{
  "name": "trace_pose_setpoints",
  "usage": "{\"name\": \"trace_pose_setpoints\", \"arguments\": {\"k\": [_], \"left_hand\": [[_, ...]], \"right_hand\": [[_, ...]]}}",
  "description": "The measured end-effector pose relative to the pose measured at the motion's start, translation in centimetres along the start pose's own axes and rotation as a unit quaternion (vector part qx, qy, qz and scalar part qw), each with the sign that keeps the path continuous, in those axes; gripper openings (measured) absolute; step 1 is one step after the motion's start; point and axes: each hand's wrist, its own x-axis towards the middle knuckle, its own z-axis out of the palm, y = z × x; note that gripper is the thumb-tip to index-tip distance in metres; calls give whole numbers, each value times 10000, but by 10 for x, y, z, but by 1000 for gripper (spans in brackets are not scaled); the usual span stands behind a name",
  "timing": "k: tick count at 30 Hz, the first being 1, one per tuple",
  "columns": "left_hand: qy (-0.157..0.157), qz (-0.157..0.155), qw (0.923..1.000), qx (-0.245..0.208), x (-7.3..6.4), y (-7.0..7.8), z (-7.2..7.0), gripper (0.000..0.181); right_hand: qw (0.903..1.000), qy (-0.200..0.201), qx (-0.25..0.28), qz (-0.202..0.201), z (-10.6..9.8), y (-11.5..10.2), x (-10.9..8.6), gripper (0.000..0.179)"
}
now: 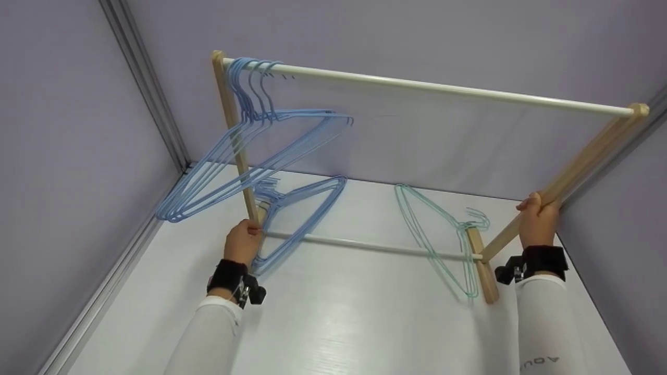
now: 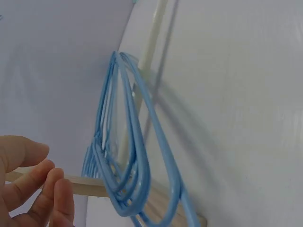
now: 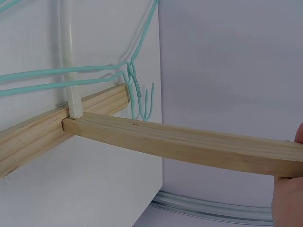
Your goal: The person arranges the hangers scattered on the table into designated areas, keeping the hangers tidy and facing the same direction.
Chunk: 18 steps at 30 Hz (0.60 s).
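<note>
A wooden clothes rack with white rails stands on a white surface; its top rail [image 1: 427, 87] spans the head view. My left hand [image 1: 243, 242] holds the left post [image 1: 229, 104] low down, thumb and fingers about it. On the right, my right hand [image 1: 539, 221] grips the right post [image 1: 586, 156], its fingers wrapped around the wood [image 3: 199, 146]. Several blue hangers [image 1: 260, 117] hang at the left end of the top rail. More blue hangers [image 2: 135, 156] lie over the lower rail by the left foot. Green hangers [image 1: 435, 245] lie across its right end.
Lilac panels [image 1: 68, 130] enclose the white surface [image 1: 338, 323] at the back and sides. Metal strips [image 1: 143, 78] run along the left corner. The lower rail [image 1: 365, 246] joins the two wooden feet, and the right foot [image 1: 485, 278] points forward.
</note>
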Motion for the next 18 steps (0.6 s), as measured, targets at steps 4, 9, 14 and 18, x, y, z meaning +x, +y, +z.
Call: {"name": "trace_pose_setpoints", "arguments": {"k": [4, 9, 14, 18], "left_hand": [[-168, 164, 9978, 612, 3, -6, 4, 25], [-251, 31, 9956, 900, 5, -17, 9, 28], [-295, -56, 9956, 892, 3, -22, 11, 26], [-216, -16, 9944, 1031, 2, -25, 11, 24]], "right_hand": [[10000, 12, -20, 92, 1, 7, 4, 11], [9994, -29, -266, 211, 1, 26, 16, 10], [9987, 40, -474, 190, -2, 35, 21, 14], [9989, 62, -441, 166, -2, 34, 21, 14]]}}
